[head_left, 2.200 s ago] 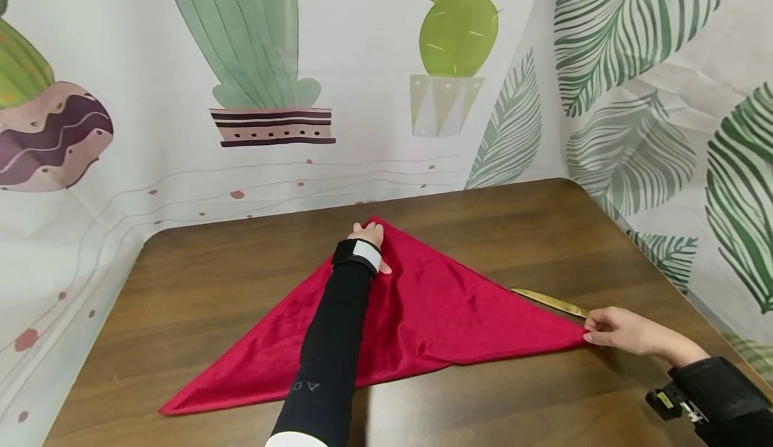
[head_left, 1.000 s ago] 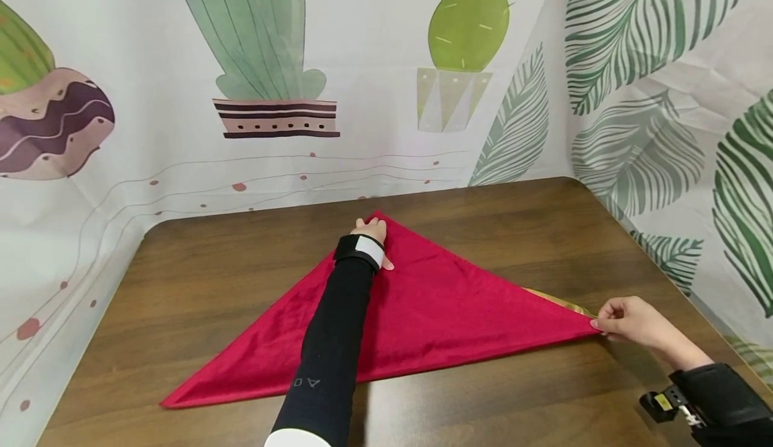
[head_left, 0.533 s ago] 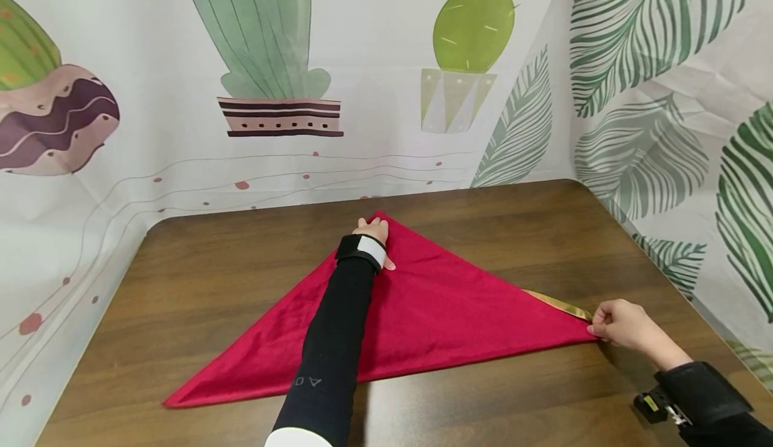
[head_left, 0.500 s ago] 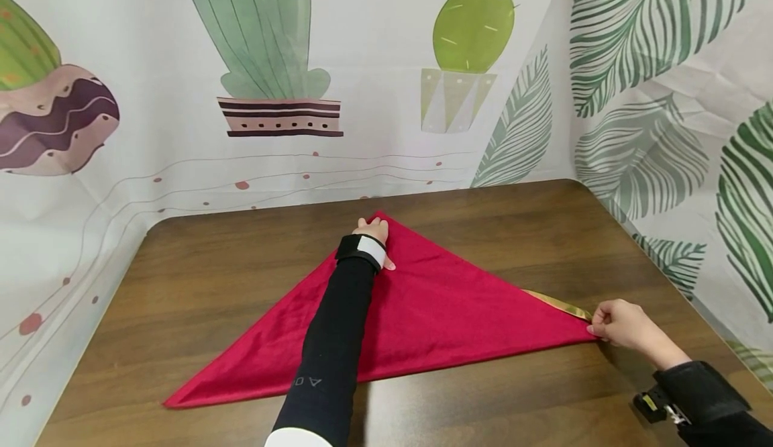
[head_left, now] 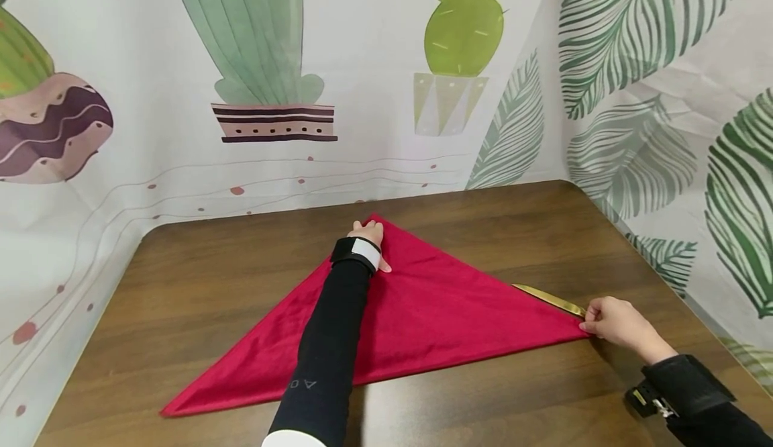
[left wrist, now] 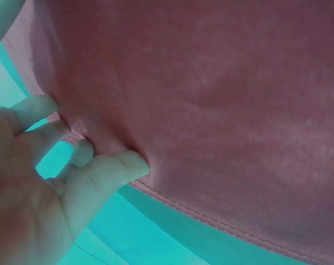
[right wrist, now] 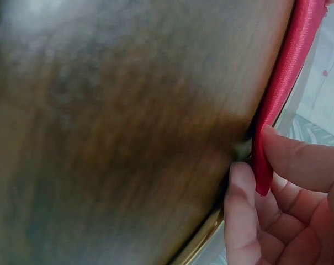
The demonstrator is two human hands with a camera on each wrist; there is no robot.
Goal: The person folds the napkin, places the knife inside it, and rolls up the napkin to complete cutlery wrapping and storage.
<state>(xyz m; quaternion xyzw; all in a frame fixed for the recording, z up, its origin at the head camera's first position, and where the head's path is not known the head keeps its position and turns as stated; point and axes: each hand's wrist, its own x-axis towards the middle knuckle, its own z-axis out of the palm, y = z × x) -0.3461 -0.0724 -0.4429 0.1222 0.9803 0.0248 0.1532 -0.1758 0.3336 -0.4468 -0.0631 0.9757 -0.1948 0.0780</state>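
Note:
A red velvety cloth, folded into a wide triangle, lies on the table with its peak at the back. My left hand rests near that peak; in the left wrist view its fingers are spread and the fingertips press on the cloth along its stitched edge. At the right corner my right hand pinches the cloth between thumb and fingers, and the corner shows between them in the right wrist view. A flat gold strip sticks out along the cloth's right slope, partly hidden under it, ending at my right hand.
The brown wooden table has rounded back corners. A wall cloth printed with cacti and leaves hangs right behind it. My left forearm crosses over the middle of the red cloth. Table surface shows on both sides and in front.
Creases in the right half of the cloth and its buckled front edge have smoothed out and straightened. My right hand keeps its pinch and has shifted only slightly; my left hand stays at the peak.

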